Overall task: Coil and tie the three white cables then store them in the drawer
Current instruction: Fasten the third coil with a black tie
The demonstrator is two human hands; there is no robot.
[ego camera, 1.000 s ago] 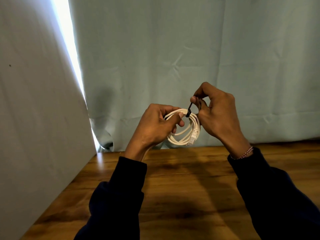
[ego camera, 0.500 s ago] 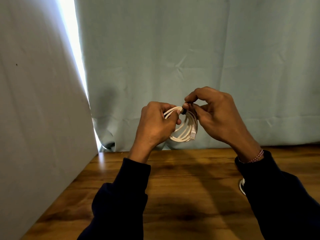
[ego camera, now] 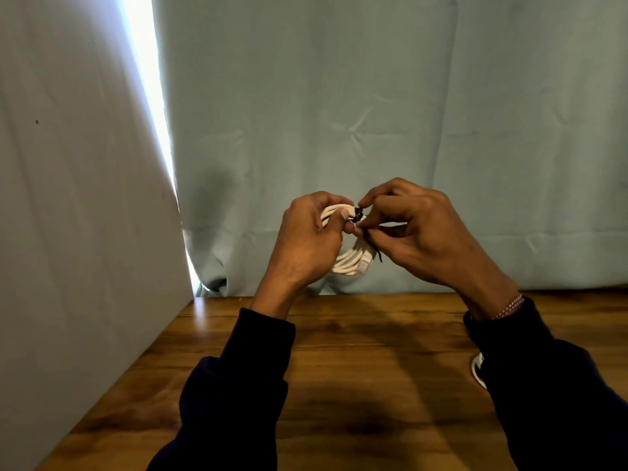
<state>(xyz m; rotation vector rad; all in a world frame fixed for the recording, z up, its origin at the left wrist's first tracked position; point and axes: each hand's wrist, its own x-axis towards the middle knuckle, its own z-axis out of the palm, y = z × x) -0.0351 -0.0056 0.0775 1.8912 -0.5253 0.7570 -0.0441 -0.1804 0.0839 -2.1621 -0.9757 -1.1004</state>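
Single head-worn view, facing forward and down, close over table (ego camera: 356,368)

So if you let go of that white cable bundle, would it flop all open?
Probably not much: the black tie already cinches the white cable coil at its top. The lower loops hang loosely, so it looks bendy. It seems light, held up by the left hand and right hand.

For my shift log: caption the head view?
Left hand grips coiled white cable; right hand pinches black tie.

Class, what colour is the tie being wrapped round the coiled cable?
Black, on the tie round the white cable; the head view, the only one, shows it.
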